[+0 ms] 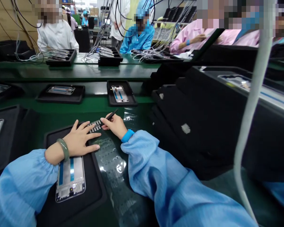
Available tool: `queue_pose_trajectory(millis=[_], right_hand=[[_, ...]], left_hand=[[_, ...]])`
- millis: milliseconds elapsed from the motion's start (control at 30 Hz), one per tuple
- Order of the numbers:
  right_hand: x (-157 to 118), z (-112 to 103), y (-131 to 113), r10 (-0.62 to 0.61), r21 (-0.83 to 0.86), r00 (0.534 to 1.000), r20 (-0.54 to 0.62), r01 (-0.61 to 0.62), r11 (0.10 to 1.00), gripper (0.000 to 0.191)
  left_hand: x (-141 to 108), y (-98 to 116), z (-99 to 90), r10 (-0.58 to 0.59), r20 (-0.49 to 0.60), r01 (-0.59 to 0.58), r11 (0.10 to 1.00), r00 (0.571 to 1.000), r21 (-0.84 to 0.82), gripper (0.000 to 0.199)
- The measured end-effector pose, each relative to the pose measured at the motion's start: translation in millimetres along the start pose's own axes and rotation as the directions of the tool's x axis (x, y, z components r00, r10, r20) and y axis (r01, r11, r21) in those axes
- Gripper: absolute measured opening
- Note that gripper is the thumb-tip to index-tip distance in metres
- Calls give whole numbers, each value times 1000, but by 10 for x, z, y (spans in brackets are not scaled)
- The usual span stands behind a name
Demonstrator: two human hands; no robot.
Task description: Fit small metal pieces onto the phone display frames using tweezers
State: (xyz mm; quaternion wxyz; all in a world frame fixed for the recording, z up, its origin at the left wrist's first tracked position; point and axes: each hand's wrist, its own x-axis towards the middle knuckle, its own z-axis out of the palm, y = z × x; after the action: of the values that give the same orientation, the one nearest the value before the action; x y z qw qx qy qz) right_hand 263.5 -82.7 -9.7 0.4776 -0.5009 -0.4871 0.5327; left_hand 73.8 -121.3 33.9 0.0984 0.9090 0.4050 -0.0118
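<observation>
1. The left hand (78,140) is lying open, fingers spread, pinning the strip (94,126) at mid-frame against the upper edge of the tray (93,189).
2. The right hand (115,126) is pinching tweezers (111,116) just above it.
3. The strip is looking light, thin and fragile, so holding its edge seems safest.

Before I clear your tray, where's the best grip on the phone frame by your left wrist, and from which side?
Probably pinch the phone frame by its right long edge and near end, coming from the right. It lies flat in the black tray, with bare tray beside that edge, while the sleeve crowds its left edge and the left hand sits past its far end. Keep your fingers off the blue strips.
</observation>
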Motion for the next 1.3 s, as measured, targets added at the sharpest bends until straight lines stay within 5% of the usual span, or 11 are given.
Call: queue_pose_trajectory(millis=[300, 467, 633, 733, 867, 1067, 1300], right_hand=[[-64, -18, -362, 102, 206, 993, 64, -113, 972, 12], [-327, 204, -587, -18, 433, 989, 149, -49, 900, 22], [-477, 524, -678, -112, 378, 964, 242, 13, 926, 27], [-494, 624, -758, -159, 274, 921, 355, 60, 960, 30], [-472, 732, -796, -131, 215, 871, 473, 30, 976, 32], [-313, 914, -514, 2, 230, 928, 372, -94, 969, 36], [-303, 970, -275, 53, 172, 919, 392, -129, 977, 32]], left_hand=[[18, 37, 47, -58, -117, 31, 976, 992, -217, 46], [-155, 64, -130, -268, -300, 112, 886, 915, -450, 42], [-465, 81, -256, -411, -344, 132, 782, 844, -610, 32], [-610, 42, -251, -419, -331, 120, 754, 846, -646, 25], [-772, -109, -173, -385, -314, 142, 798, 868, -586, 23], [-980, -398, 120, -216, -269, 159, 963, 939, -218, 54], [-1164, -170, 296, -229, -321, 208, 973, 919, -100, 45]])
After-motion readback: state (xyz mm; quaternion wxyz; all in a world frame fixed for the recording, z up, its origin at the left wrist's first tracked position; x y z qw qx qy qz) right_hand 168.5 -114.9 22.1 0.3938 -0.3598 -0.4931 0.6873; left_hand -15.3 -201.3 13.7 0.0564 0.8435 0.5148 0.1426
